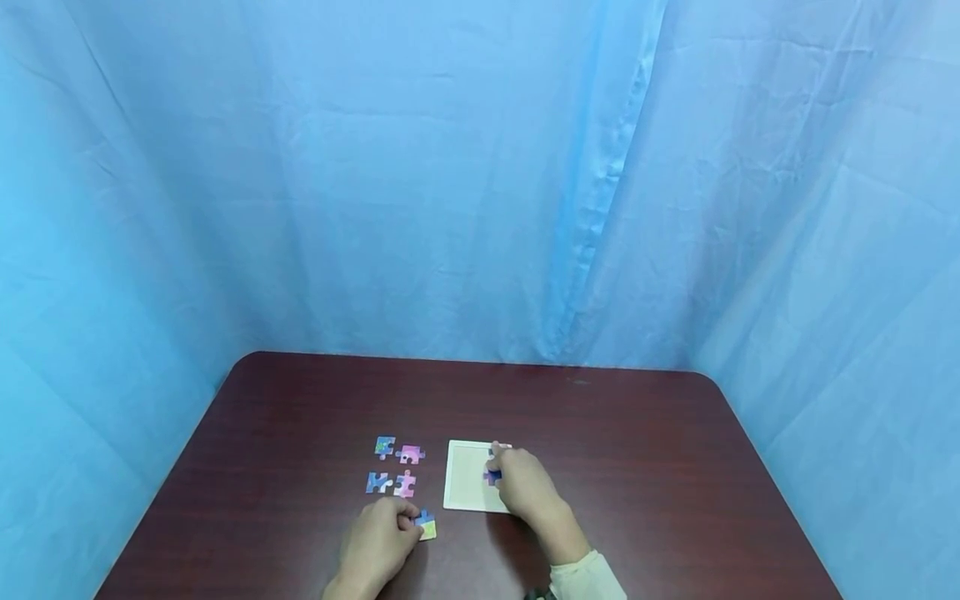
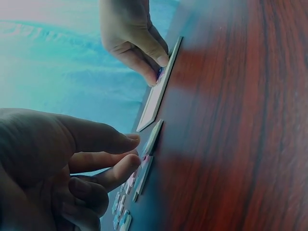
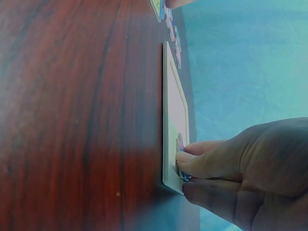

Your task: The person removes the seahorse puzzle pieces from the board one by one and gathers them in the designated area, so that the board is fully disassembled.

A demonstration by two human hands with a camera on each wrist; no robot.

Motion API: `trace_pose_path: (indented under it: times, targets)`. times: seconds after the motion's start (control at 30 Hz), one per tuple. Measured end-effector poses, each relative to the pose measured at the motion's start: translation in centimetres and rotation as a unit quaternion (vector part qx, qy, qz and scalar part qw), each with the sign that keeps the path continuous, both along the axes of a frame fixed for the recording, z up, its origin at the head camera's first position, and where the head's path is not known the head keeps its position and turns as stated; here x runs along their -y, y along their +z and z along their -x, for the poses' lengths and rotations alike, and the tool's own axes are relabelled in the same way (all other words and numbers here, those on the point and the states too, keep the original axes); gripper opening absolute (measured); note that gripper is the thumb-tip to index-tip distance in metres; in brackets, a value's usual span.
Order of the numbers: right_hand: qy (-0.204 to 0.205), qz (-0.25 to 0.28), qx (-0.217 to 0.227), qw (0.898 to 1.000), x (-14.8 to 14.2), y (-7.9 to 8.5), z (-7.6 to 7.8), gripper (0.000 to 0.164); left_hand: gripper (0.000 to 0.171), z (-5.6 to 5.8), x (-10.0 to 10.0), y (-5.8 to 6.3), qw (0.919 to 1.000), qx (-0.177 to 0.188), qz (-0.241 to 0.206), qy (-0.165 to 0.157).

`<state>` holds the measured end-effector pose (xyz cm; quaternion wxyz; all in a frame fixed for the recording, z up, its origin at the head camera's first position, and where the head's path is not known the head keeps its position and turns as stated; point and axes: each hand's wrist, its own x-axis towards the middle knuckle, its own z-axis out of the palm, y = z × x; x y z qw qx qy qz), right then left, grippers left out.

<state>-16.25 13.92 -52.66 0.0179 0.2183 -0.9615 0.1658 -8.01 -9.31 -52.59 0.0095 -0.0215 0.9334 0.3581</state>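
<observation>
My right hand (image 1: 532,487) pinches a purple and blue jigsaw piece (image 1: 491,478) between thumb and fingers, over the right part of a pale, shallow puzzle tray (image 1: 467,477). In the right wrist view the piece (image 3: 181,142) is low against the tray's surface, mostly covered by the fingers. My left hand (image 1: 378,537) is at the left edge of a blue and yellow jigsaw piece (image 1: 427,528) on the table. Its fingers are loosely bent, and in the left wrist view a gap shows between thumb and forefinger. Another piece (image 2: 143,179) lies close by there, partly hidden.
Several loose pieces lie left of the tray, among them a blue-green one (image 1: 385,446), a pink one (image 1: 410,454), a blue one (image 1: 377,482) and a pink and white one (image 1: 405,485). The dark wooden table (image 1: 637,450) is surrounded by blue curtains (image 1: 420,183).
</observation>
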Motion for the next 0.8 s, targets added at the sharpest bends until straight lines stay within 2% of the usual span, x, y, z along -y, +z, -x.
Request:
trace_pose_path:
  times: [0.17, 0.53, 0.8]
  targets:
    - [0.009, 0.001, -0.002, 1.0, 0.21, 0.09, -0.15, 0.021, 0.013, -0.47, -0.12, -0.07, 0.9996, -0.022, 0.015, -0.01]
    - [0.022, 0.012, 0.0, 1.0, 0.4, -0.03, 0.0, 0.028, 0.019, -0.99, -0.59, -0.48, 0.9955, -0.056, 0.063, -0.043]
    - [0.006, 0.024, 0.017, 1.0, 0.46, 0.16, 0.21, 0.022, 0.018, -0.84, -0.34, -0.52, 0.9949, -0.059, 0.061, -0.056]
